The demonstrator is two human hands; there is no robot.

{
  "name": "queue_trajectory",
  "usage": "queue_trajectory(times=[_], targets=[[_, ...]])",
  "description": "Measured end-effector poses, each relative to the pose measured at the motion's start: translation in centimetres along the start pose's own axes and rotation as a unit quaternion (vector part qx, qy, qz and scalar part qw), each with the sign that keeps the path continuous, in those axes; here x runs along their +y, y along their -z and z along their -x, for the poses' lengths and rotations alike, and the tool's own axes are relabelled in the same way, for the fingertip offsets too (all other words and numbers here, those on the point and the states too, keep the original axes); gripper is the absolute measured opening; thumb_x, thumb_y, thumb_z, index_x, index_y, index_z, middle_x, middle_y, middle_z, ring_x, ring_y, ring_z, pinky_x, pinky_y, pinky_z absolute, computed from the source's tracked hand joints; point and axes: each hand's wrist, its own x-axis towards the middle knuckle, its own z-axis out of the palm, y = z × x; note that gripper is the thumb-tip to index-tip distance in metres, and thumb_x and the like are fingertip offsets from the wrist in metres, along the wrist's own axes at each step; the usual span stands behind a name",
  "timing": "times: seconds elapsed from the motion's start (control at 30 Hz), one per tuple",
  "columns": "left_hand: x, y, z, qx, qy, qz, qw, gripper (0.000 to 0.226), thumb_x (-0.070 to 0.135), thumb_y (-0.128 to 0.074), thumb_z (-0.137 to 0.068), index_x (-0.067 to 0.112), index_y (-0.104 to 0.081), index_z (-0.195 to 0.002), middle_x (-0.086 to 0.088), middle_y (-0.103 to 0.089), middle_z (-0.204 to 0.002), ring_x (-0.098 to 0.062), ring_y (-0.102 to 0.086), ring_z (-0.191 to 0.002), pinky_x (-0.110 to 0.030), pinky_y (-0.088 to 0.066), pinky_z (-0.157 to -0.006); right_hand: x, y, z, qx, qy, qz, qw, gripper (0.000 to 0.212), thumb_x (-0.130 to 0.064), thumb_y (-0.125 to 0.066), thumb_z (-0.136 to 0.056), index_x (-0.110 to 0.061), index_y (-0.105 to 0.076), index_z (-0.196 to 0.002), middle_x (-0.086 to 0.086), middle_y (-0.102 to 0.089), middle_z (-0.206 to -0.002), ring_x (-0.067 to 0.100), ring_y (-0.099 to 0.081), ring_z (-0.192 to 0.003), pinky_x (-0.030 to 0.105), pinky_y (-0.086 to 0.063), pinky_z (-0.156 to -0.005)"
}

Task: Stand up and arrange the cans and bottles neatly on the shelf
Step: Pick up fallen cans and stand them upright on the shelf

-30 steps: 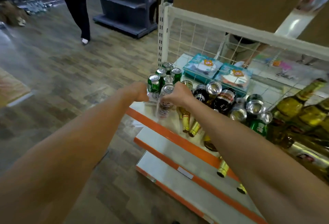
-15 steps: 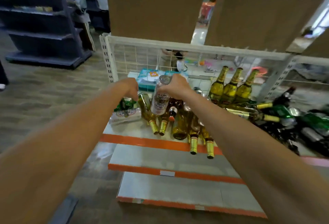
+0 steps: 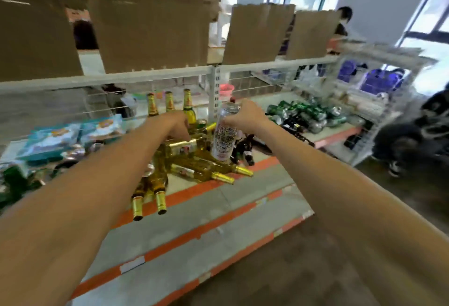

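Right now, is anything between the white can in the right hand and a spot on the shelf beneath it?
Yes. The white can, gripped by the right hand, hangs over a pile of lying amber bottles, with dark bottles lying just right of it. No bare shelf shows directly beneath.

Cardboard panels [image 3: 150, 28]; teal packets [image 3: 73, 137]

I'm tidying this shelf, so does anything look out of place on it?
Yes. Yellow bottles lie tipped in a heap on the top shelf, two necks jutting past its orange edge; only three bottles stand upright behind.
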Motion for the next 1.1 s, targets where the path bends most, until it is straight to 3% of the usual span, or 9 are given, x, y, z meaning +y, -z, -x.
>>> queue_trajectory(times=[0.2, 0.4, 0.5, 0.57, 0.7, 0.8, 0.87, 1.0, 1.1], targets=[[19.3, -2.0, -4.0, -0.008, -0.112, -0.015, 0.994, 0.047, 0.029, -0.075, -0.086, 0.008, -0.063, -0.127, -0.011, -0.06, -0.128, -0.03, -0.058, -0.114, -0.034, -0.047, -0.088, 15.5, 11.2, 4.0, 0.036, -0.072, 0.039, 0.996, 0.053, -0.037, -0.075, -0.078, -0.015, -0.032, -0.055, 0.001, -0.029, -0.052, 0.015, -0.026, -0.045, 0.03, -0.022, -0.045], [34.5, -4.2, -5.8, -0.017, -0.2, -0.043, 0.979, 0.048, 0.032, -0.078, -0.082, 0.012, -0.065, -0.124, -0.009, -0.063, -0.125, -0.028, -0.06, -0.11, -0.037, -0.049, -0.092, 27.4, 20.1, 8.8, 0.105, -0.166, 0.07, 0.978, 0.043, -0.039, -0.077, -0.077, -0.01, -0.046, -0.065, 0.002, -0.046, -0.061, 0.018, -0.045, -0.055, 0.028, -0.033, -0.044], [40.5, -4.6, -7.3, -0.025, -0.234, -0.041, 0.971, 0.049, 0.032, -0.08, -0.079, 0.012, -0.067, -0.122, -0.009, -0.066, -0.124, -0.027, -0.062, -0.109, -0.037, -0.051, -0.09, 31.7, 23.4, 10.7, 0.128, -0.198, 0.093, 0.967, 0.053, -0.053, -0.073, -0.073, -0.002, -0.062, -0.079, 0.009, -0.063, -0.076, 0.026, -0.062, -0.074, 0.038, -0.051, -0.066], [44.1, -4.8, -8.2, -0.025, -0.254, -0.036, 0.966, 0.056, 0.034, -0.081, -0.078, 0.015, -0.064, -0.128, -0.006, -0.064, -0.125, -0.026, -0.062, -0.109, -0.036, -0.052, -0.092, 34.6, 25.1, 11.5, 0.145, -0.216, 0.09, 0.961, 0.06, -0.06, -0.072, -0.069, -0.002, -0.065, -0.085, 0.01, -0.068, -0.084, 0.025, -0.064, -0.08, 0.039, -0.051, -0.076], [50.3, -5.4, -10.8, -0.036, -0.301, -0.024, 0.952, 0.059, 0.03, -0.078, -0.084, 0.012, -0.058, -0.136, -0.007, -0.054, -0.14, -0.027, -0.053, -0.124, -0.036, -0.043, -0.101, 39.6, 27.6, 11.6, 0.167, -0.249, 0.062, 0.952, 0.053, -0.054, -0.076, -0.071, -0.004, -0.066, -0.089, 0.01, -0.069, -0.094, 0.016, -0.062, -0.072, 0.027, -0.043, -0.053], [53.8, -6.1, -13.8, -0.046, -0.317, -0.025, 0.947, 0.06, 0.03, -0.079, -0.083, 0.012, -0.057, -0.136, -0.008, -0.053, -0.142, -0.028, -0.053, -0.125, -0.035, -0.043, -0.098, 42.7, 28.8, 10.2, 0.172, -0.247, 0.074, 0.951, 0.065, -0.054, -0.076, -0.074, 0.0, -0.067, -0.108, 0.011, -0.069, -0.107, 0.011, -0.057, -0.069, 0.025, -0.039, -0.051], [55.6, -6.4, -16.5, -0.058, -0.319, -0.017, 0.946, 0.059, 0.026, -0.079, -0.083, 0.012, -0.057, -0.136, -0.008, -0.053, -0.142, -0.027, -0.053, -0.124, -0.031, -0.043, -0.093, 44.7, 29.5, 8.4, 0.181, -0.257, 0.073, 0.947, 0.069, -0.051, -0.076, -0.073, -0.002, -0.064, -0.12, 0.005, -0.069, -0.098, 0.007, -0.057, -0.066, 0.025, -0.04, -0.049], [58.2, -6.0, -22.8, -0.075, -0.321, 0.001, 0.944, 0.065, 0.025, -0.08, -0.081, 0.011, -0.054, -0.14, -0.009, -0.052, -0.143, -0.028, -0.053, -0.125, -0.035, -0.045, -0.097, 48.1, 31.0, 3.1, 0.184, -0.27, 0.069, 0.943, 0.039, -0.047, -0.077, -0.073, -0.013, -0.065, -0.089, -0.001, -0.066, -0.08, 0.007, -0.058, -0.064, 0.026, -0.044, -0.051], [59.4, -5.3, -28.0, -0.089, -0.321, -0.005, 0.943, 0.067, 0.027, -0.08, -0.081, 0.011, -0.053, -0.14, -0.007, -0.052, -0.144, -0.028, -0.051, -0.127, -0.038, -0.043, -0.104, 49.8, 32.2, -1.8, 0.182, -0.277, 0.062, 0.941, 0.04, -0.047, -0.077, -0.072, -0.012, -0.064, -0.083, -0.003, -0.064, -0.075, 0.008, -0.058, -0.064, 0.026, -0.042, -0.049]])
